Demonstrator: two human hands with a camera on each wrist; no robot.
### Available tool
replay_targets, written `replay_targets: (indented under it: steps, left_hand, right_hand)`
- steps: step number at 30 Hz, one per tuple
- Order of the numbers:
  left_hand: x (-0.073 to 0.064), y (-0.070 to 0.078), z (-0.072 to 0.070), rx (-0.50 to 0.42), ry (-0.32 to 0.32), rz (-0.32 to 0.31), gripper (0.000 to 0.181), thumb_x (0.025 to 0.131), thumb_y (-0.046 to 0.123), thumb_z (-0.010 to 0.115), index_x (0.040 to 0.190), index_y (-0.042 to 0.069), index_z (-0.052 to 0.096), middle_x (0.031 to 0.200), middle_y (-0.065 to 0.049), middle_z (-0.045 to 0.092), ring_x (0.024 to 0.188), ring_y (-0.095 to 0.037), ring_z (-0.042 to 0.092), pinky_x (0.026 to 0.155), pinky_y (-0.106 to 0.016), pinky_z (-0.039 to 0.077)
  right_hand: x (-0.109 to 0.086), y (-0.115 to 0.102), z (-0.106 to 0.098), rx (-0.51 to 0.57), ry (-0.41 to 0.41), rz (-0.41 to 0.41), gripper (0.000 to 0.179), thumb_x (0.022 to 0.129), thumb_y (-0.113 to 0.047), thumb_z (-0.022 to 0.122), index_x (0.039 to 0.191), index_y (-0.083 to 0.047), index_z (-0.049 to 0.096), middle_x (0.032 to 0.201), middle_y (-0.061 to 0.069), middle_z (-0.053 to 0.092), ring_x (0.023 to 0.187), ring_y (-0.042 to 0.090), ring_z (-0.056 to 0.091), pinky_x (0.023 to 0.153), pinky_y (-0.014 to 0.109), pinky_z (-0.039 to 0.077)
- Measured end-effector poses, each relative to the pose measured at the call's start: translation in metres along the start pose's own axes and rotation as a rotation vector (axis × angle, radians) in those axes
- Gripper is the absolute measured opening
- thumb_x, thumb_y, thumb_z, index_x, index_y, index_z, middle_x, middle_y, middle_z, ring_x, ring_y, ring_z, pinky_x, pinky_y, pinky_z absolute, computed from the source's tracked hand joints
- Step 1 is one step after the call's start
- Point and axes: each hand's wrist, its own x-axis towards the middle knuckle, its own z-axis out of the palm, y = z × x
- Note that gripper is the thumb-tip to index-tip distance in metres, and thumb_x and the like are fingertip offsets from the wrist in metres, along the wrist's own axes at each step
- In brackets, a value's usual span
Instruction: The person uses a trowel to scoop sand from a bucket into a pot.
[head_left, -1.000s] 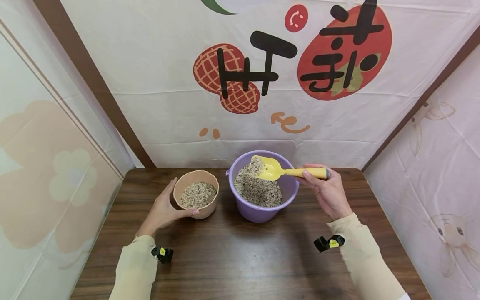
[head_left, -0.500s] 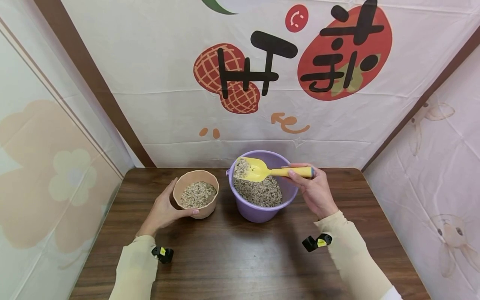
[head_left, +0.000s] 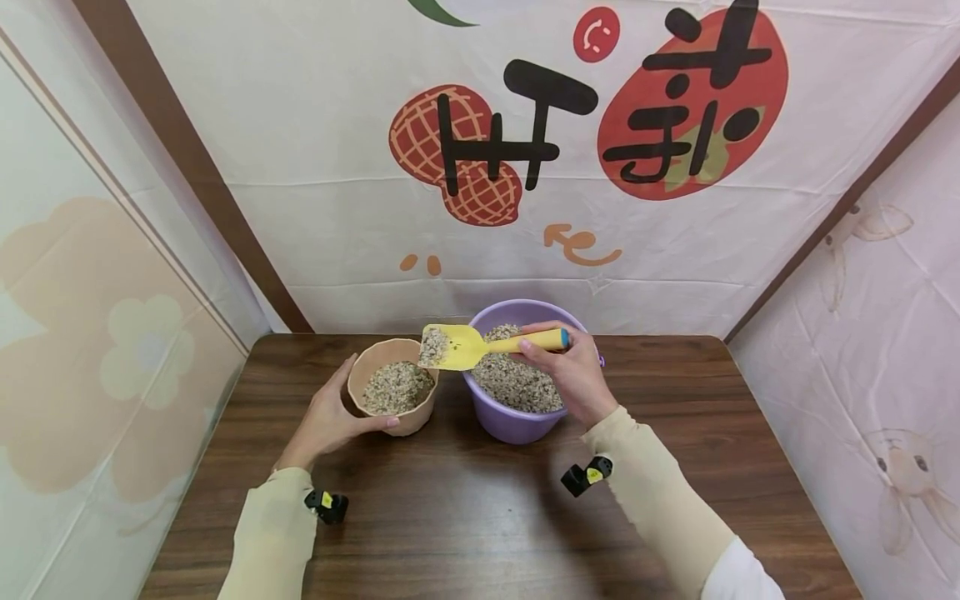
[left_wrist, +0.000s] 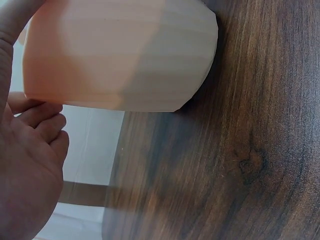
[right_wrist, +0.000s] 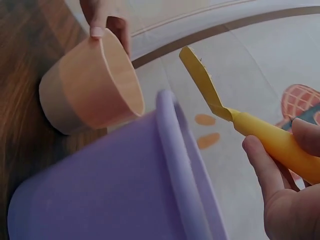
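A yellow hand shovel is held level by its handle in my right hand. Its blade carries a small heap of grey-beige grains near the tip, which hangs over the right rim of a peach flower pot. Similar grains lie inside the pot. My left hand grips the pot, thumb at the front rim and fingers round the left side. In the right wrist view, the shovel is seen edge-on, above and apart from the pot.
A purple bucket with more of the grains stands right of the pot, beneath the right hand and shovel handle. Both containers sit near the back of the brown wood-grain table. A printed white cloth rises behind it.
My right hand has carried the loaded shovel left, from over the purple bucket to the flower pot's right rim. The left hand and the pot have stayed in place.
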Motion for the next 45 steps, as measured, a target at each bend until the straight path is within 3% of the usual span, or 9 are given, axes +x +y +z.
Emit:
replay_targets:
  steps: [4,12,26,32,39,45]
  left_hand:
    - [0.0,-0.001,0.001,0.004,-0.001,-0.001,0.135,0.065,0.057,0.092,0.165,0.016,0.011,0.164,-0.018,0.026,0.146,-0.043,0.029,0.112,-0.065,0.031]
    - [0.0,-0.001,0.002,0.012,0.0,-0.005,0.135,0.065,0.057,0.092,0.165,0.016,0.012,0.163,-0.019,0.027,0.146,-0.044,0.029,0.111,-0.065,0.032]
    - [0.0,0.001,0.001,0.002,0.002,-0.014,0.135,0.065,0.057,0.093,0.165,0.016,0.012,0.163,-0.019,0.027,0.146,-0.044,0.03,0.111,-0.065,0.032]
    - [0.0,0.002,0.001,-0.003,0.002,-0.011,0.135,0.065,0.055,0.093,0.165,0.014,0.012,0.163,-0.019,0.027,0.146,-0.043,0.03,0.111,-0.065,0.032]
    - [0.001,0.001,0.0,-0.01,0.004,-0.009,0.135,0.064,0.054,0.094,0.165,0.014,0.013,0.163,-0.019,0.027,0.146,-0.042,0.03,0.112,-0.064,0.032]
    - [0.001,0.001,0.0,-0.011,0.002,-0.016,0.135,0.065,0.054,0.094,0.165,0.015,0.013,0.163,-0.019,0.026,0.146,-0.043,0.03,0.112,-0.065,0.031]
  right_hand:
    - [0.005,0.007,0.008,-0.023,-0.017,0.006,0.035,0.093,0.012,0.066,0.123,0.025,0.054,0.109,0.023,0.064,0.098,0.027,0.072,0.093,0.044,0.055]
    - [0.014,0.015,0.023,-0.089,-0.011,0.001,0.029,0.091,0.01,0.069,0.116,0.02,0.061,0.104,0.02,0.066,0.094,0.027,0.072,0.09,0.042,0.058]
    - [0.018,0.016,0.037,-0.322,0.024,-0.05,0.026,0.09,0.003,0.075,0.112,0.014,0.068,0.098,0.019,0.07,0.091,0.026,0.073,0.084,0.04,0.06]
    - [0.019,0.015,0.04,-0.456,0.048,-0.105,0.022,0.089,-0.002,0.078,0.109,0.007,0.073,0.097,0.013,0.072,0.085,0.022,0.07,0.08,0.048,0.06]
    - [0.017,0.011,0.042,-0.595,0.073,-0.157,0.019,0.088,-0.007,0.081,0.106,0.0,0.077,0.094,0.007,0.074,0.075,0.018,0.067,0.06,0.026,0.055]
    - [0.014,0.006,0.045,-0.649,0.074,-0.181,0.018,0.088,-0.009,0.081,0.104,-0.001,0.078,0.091,0.004,0.074,0.067,0.016,0.062,0.055,0.024,0.051]
